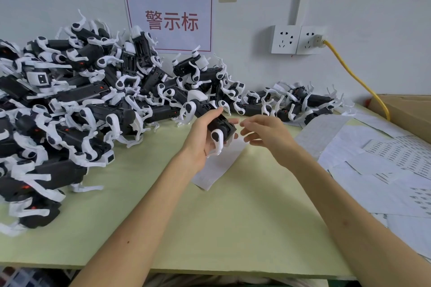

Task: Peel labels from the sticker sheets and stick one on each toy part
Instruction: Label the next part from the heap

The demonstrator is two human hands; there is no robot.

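A tangled heap of toy parts (70, 105), matte black blocks with curved glossy white limbs, fills the left of the frame. At centre, your left hand (199, 144) curls round one toy part (220, 127), lifted off the pale green table (233, 228). Your right hand (264, 134) hovers just beside it with blurred fingers loosely spread. Thin white sticker sheets (384, 170) overlap flat at right.

Two bare forearms, hands nearly meeting.
Left hand (203, 140): stood thumb-up, fingers curled round a black-and-white toy part (222, 127). Right hand (265, 133): hovered palm down just beside it, fingers loosely spread, blurred, holding nothing. Both forearms reached forward, converging.
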